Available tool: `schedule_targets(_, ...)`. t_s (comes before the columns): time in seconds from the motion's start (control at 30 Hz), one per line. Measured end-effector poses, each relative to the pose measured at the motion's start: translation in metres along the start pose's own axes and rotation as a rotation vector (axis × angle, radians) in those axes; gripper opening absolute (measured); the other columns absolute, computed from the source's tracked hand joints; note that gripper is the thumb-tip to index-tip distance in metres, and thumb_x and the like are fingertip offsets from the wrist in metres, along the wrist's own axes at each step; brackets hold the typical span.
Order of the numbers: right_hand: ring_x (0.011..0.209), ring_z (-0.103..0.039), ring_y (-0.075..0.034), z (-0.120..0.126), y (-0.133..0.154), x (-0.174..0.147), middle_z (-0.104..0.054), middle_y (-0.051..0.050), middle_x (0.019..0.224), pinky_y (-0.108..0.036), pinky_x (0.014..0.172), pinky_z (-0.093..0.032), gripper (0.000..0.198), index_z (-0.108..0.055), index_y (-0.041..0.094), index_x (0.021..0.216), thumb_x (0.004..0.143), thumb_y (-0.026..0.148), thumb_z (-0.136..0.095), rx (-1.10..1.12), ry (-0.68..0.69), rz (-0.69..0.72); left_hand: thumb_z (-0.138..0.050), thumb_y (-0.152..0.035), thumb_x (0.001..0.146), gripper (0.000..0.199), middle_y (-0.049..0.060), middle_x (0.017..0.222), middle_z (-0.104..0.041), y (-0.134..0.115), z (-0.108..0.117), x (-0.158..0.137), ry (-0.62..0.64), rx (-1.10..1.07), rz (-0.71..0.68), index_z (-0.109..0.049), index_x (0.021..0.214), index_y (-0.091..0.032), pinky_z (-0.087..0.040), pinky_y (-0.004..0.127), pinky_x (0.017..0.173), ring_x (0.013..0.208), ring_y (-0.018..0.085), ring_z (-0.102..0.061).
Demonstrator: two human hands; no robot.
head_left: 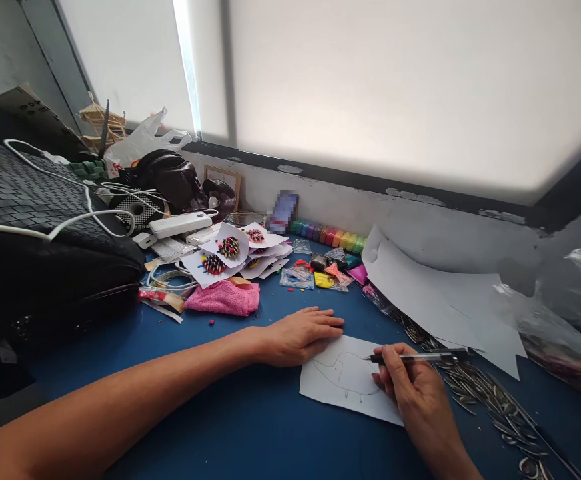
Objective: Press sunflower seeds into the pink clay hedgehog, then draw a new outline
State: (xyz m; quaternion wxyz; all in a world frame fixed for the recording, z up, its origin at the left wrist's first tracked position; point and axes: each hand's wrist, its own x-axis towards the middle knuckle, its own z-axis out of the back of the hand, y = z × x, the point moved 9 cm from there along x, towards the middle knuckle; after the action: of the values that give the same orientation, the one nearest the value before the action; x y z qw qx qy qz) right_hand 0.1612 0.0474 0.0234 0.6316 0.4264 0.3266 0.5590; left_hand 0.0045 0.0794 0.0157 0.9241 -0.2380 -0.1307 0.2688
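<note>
On the blue tabletop lies a small white sheet of paper (320,387) with a thin line drawing of a rounded animal shape with short legs. My left hand (303,335) rests flat with fingers stretched out, touching the sheet's upper left corner. In my right hand (415,393) is a black pen (420,357), pinched between thumb and fingers, its tip on or just above the drawing's upper line. The right hand covers the sheet's right side. Striped sunflower seeds (500,413) are scattered to the right of that hand.
Larger white sheets (435,293) lean at the back right beside a clear plastic bag (560,320). Behind the drawing are clay packets (324,279) and a row of coloured tubs (330,237). A pink cloth (224,298), decorated paper cards (215,263) and a black bag (45,267) occupy the left.
</note>
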Motion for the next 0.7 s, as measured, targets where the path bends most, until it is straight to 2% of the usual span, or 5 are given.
schedule_targets(0.2,0.048,-0.045,-0.013,0.002,-0.007,-0.002,-0.048,0.003,0.052,-0.032,0.059,-0.055,0.053,-0.06,0.02,0.069,0.077,0.072,-0.052,-0.001,0.003,-0.014,-0.033,-0.025,0.101,0.043,0.007,0.152,-0.036,-0.003,-0.002,-0.002,0.011,0.051,-0.017,-0.045,0.141,-0.017,-0.017,0.042,0.118,0.145,0.023,-0.021)
schedule_targets(0.33,0.046,-0.045,-0.013,0.001,-0.006,-0.002,-0.048,0.003,0.052,-0.03,0.055,-0.052,0.053,-0.06,0.02,0.069,0.078,0.072,-0.05,-0.014,0.006,0.013,-0.035,-0.023,0.099,0.044,0.006,0.151,-0.037,-0.004,-0.001,-0.002,-0.001,0.07,-0.029,-0.044,0.142,-0.021,-0.018,0.044,0.118,0.145,0.023,-0.022)
schedule_targets(0.5,0.044,-0.044,-0.012,-0.002,-0.003,-0.004,-0.049,0.002,0.052,-0.025,0.042,-0.042,0.054,-0.058,0.021,0.069,0.078,0.073,-0.048,-0.012,0.036,0.031,-0.034,-0.024,0.1,0.043,0.006,0.151,-0.037,-0.004,-0.002,-0.002,-0.001,0.077,-0.029,-0.044,0.142,-0.02,-0.017,0.043,0.118,0.145,0.023,-0.022)
schedule_targets(0.7,0.041,-0.032,-0.01,-0.008,0.002,-0.008,-0.039,0.005,0.051,-0.022,0.036,-0.03,0.05,-0.053,0.022,0.063,0.082,0.068,-0.047,-0.019,0.104,0.064,-0.032,-0.032,0.102,0.044,0.004,0.153,-0.035,-0.004,-0.002,-0.002,-0.003,0.052,-0.002,-0.044,0.143,-0.021,-0.015,0.042,0.119,0.145,0.022,-0.02)
